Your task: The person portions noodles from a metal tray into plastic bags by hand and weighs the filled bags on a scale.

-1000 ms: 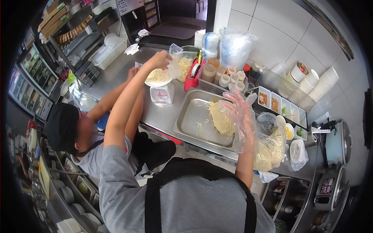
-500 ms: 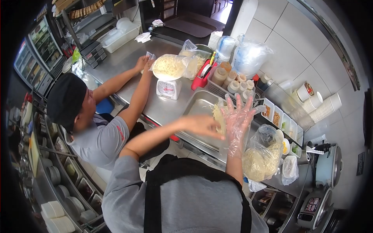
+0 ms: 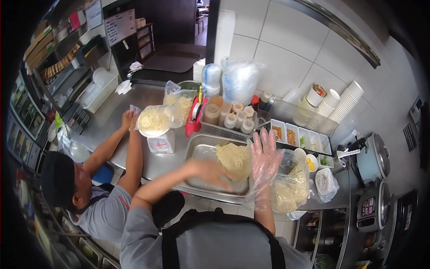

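My right hand [image 3: 265, 157], in a clear plastic glove, is raised with its fingers spread, at the right end of the metal tray [image 3: 197, 148]. Bare and blurred, my left hand [image 3: 209, 172] reaches over the tray with its fingers stretched out and nothing visible in them. A heap of pale noodles [image 3: 233, 159] lies in the tray between and beyond my hands. To the right of my gloved hand sits a clear bag of noodles [image 3: 291, 190].
At left, a co-worker [image 3: 96, 197] grips the end of a noodle bag [image 3: 154, 120], which rests on a dial scale [image 3: 160, 142]. Behind the tray stand a basket of sauce bottles [image 3: 228, 114] and topping containers [image 3: 291, 134]. Stacked paper cups [image 3: 347, 103] and a rice cooker [image 3: 374, 206] are at right.
The view has turned to the right, so the scene sits further left. More of the noodle heap shows in the tray. My left hand stays over the tray; my right hand remains raised.
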Motion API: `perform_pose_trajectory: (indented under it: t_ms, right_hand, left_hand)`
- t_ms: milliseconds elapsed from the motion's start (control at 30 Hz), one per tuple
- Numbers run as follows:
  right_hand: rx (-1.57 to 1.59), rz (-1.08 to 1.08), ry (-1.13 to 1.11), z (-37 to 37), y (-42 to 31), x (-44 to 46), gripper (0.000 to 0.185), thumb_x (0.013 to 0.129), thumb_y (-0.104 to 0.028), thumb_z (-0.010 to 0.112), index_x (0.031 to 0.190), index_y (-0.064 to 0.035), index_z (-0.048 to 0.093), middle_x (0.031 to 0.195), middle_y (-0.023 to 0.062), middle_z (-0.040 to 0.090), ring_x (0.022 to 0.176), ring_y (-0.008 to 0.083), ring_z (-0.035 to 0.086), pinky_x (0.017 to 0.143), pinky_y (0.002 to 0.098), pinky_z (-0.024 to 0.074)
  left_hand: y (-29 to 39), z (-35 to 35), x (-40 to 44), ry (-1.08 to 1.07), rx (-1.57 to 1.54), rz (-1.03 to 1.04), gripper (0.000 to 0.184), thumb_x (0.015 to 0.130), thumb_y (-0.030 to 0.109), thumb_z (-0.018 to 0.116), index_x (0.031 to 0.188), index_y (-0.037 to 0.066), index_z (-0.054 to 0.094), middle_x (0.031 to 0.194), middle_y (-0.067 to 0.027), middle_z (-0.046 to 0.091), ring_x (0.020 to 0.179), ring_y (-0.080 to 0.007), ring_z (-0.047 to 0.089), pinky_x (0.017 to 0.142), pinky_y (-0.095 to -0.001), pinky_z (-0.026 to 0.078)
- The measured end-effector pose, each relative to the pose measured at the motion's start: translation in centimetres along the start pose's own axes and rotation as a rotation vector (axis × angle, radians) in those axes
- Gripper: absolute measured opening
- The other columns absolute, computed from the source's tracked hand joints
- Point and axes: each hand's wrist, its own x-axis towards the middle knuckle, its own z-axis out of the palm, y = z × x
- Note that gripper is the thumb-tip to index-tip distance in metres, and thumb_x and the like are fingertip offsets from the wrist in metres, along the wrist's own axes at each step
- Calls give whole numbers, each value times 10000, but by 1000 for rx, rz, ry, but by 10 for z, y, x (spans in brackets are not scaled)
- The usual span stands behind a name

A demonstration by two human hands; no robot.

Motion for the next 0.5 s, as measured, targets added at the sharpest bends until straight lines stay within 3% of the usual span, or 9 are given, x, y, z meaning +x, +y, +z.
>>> perform_pose_trajectory:
  t_ms: [67, 100, 133, 167, 233, 367, 500]
  right_hand:
    - [-54, 1, 2, -9, -17, -8, 876, 854, -661, 382, 1466, -91, 122, 1503, 167, 163, 1375, 357, 180, 1111, 478, 93]
    - [-81, 0, 1, -15, -23, -12, 871, 856, -650, 397, 1466, -91, 123, 1503, 168, 163, 1373, 355, 190, 1111, 472, 110]
    - [-70, -2, -2, -23, -27, -18, 858, 859, -626, 427, 1464, -93, 134, 1496, 169, 182, 1353, 348, 248, 1093, 455, 200]
    - [-81, -3, 12, -30, -31, -24, 836, 869, -615, 416, 1463, -96, 139, 1483, 173, 212, 1337, 351, 275, 1078, 468, 230]
    - [-102, -13, 38, -45, -39, -36, 792, 890, -592, 395, 1461, -101, 149, 1457, 181, 273, 1306, 356, 327, 1050, 495, 291]
    - [-191, -23, 224, -73, -55, -61, 793, 873, -621, 405, 1450, -115, 206, 1406, 177, 350, 1220, 344, 420, 1002, 480, 357]
    - [-219, -43, 378, -98, -66, -82, 772, 871, -627, 404, 1439, -127, 249, 1369, 169, 392, 1174, 330, 450, 981, 470, 370]
  left_hand:
    - [-33, -77, 28, -124, 286, -296, 544, 802, 479, 594, 1183, 92, 551, 1095, -169, 620, 1001, -328, 599, 822, -427, 482]
    - [-55, -110, 48, -63, 363, -444, 474, 802, 387, 593, 1174, 94, 565, 1087, -172, 621, 987, -323, 608, 783, -440, 497]
    - [-77, -135, 64, 242, 534, -475, 338, 798, 284, 565, 1064, 86, 633, 1028, -161, 638, 968, -334, 611, 756, -434, 506]
    - [-98, -172, 87, 68, 558, -726, 273, 810, 201, 533, 1047, 106, 632, 1051, -148, 621, 973, -340, 604, 748, -434, 506]
    - [-200, -198, 118, 414, 917, -676, 269, 827, 180, 515, 1070, 132, 619, 1136, -122, 581, 1058, -318, 556, 759, -462, 490]
    - [-315, -232, 145, 722, 1207, -460, 217, 837, 217, 513, 972, 171, 677, 1250, -49, 507, 1186, -268, 417, 844, -493, 419]
    - [-314, -254, 145, 473, 1352, -310, 165, 804, 205, 550, 851, 171, 704, 1213, -8, 535, 1136, -236, 448, 910, -426, 374]
